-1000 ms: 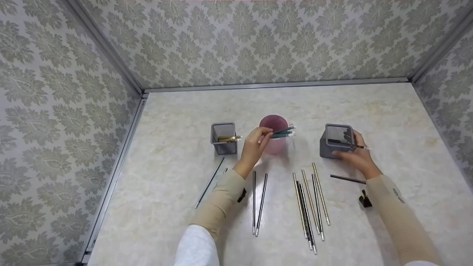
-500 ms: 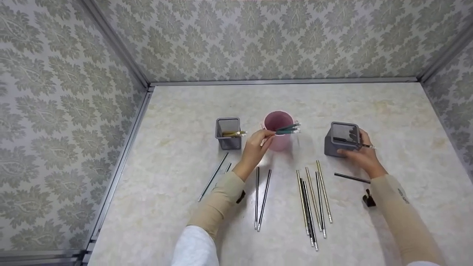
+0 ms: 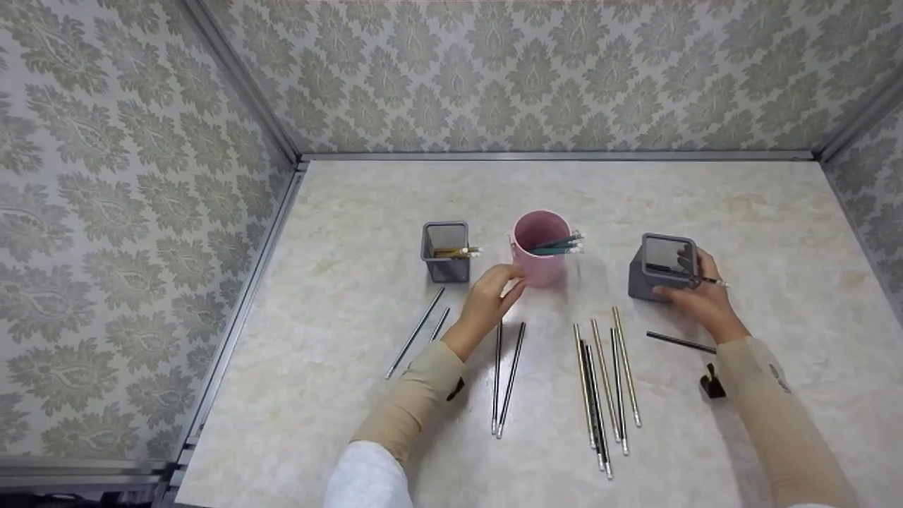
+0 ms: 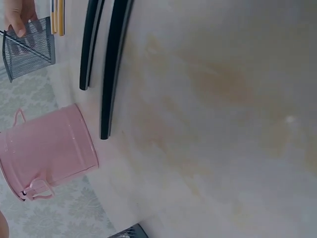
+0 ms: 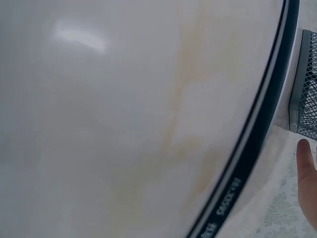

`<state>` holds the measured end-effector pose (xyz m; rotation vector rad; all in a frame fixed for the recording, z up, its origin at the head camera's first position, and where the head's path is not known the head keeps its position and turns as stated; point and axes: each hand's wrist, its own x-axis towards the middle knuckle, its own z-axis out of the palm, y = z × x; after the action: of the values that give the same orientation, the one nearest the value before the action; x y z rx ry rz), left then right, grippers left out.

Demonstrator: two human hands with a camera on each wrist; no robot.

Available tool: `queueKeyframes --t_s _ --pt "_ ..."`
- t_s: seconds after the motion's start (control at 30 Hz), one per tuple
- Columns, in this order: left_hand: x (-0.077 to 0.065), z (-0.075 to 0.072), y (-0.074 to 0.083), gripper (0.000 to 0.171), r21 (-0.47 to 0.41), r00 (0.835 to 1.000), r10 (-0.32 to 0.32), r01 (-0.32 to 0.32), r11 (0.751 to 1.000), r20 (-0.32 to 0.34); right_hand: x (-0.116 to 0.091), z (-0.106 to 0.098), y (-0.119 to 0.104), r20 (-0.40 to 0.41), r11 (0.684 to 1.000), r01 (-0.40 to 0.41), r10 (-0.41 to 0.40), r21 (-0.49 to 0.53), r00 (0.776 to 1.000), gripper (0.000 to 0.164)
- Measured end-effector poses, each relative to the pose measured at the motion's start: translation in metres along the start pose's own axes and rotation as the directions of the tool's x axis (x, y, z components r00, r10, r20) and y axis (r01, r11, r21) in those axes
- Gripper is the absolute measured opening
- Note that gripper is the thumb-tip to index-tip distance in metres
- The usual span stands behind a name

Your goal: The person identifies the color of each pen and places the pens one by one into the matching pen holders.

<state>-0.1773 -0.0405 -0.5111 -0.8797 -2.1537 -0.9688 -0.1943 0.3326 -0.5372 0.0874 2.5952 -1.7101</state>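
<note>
My left hand (image 3: 490, 303) is just in front of the pink bucket (image 3: 537, 271), thumb and fingertips close together at its left side with nothing visible between them. Several teal pencils (image 3: 557, 249) lean inside that bucket, their white eraser ends over the right rim. On the right, my right hand (image 3: 698, 303) grips a grey mesh pencil holder (image 3: 645, 279), thumb on the front and fingers behind. A black pencil (image 3: 709, 281) slants out of this holder. The right wrist view catches only a finger (image 5: 306, 183) beside the mesh.
Left of the bucket stands another mesh holder (image 3: 448, 269) with gold pencils (image 3: 465, 252). Teal pencils (image 3: 416, 331) lie at left, two black pencils (image 3: 511, 381) mid-table, gold and black ones (image 3: 600, 381) right of them. One black pencil (image 3: 681, 342) lies near my right wrist.
My left hand has let go of the teal pencils, which now rest in the bucket, and has drawn down toward me. The right hand keeps its grip; the head view has shifted slightly.
</note>
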Motion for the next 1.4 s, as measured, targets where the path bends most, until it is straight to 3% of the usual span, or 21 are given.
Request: queueKeyframes --t_s 0.2,0.37,0.63,0.77,0.97,1.27,1.4 --pt "-0.014 -0.009 -0.002 0.015 -0.015 0.999 -0.025 0.026 1.0 0.028 -0.001 0.0 -0.001 -0.004 1.0 0.001 -0.001 -0.001 1.0 0.099" --pt "-0.023 -0.019 -0.003 0.017 0.028 0.998 -0.047 0.045 0.999 0.052 -0.001 0.001 -0.001 -0.005 1.0 0.015 -0.015 -0.006 1.0 0.098" --pt "-0.038 -0.037 -0.005 0.02 0.036 0.979 -0.188 0.185 0.982 0.085 -0.001 0.003 0.002 0.002 1.0 0.025 -0.025 0.004 1.0 0.099" --pt "-0.045 -0.049 -0.007 0.023 0.028 0.95 -0.279 0.277 0.96 0.139 -0.003 0.002 0.002 0.016 1.0 0.011 -0.011 0.003 1.0 0.098" --pt "-0.051 -0.07 -0.012 0.027 0.019 0.89 -0.412 0.417 0.909 0.196 -0.001 -0.001 -0.002 0.036 1.0 0.008 -0.009 0.025 0.999 0.097" --pt "-0.07 -0.096 -0.019 0.031 0.055 0.845 -0.493 0.493 0.868 0.209 0.0 -0.001 -0.002 0.015 1.0 0.008 -0.008 -0.017 1.0 0.098" --pt "-0.08 -0.103 -0.021 0.03 0.089 0.815 -0.533 0.528 0.845 0.228 -0.001 0.0 -0.001 0.004 1.0 0.017 -0.017 -0.023 1.0 0.096"
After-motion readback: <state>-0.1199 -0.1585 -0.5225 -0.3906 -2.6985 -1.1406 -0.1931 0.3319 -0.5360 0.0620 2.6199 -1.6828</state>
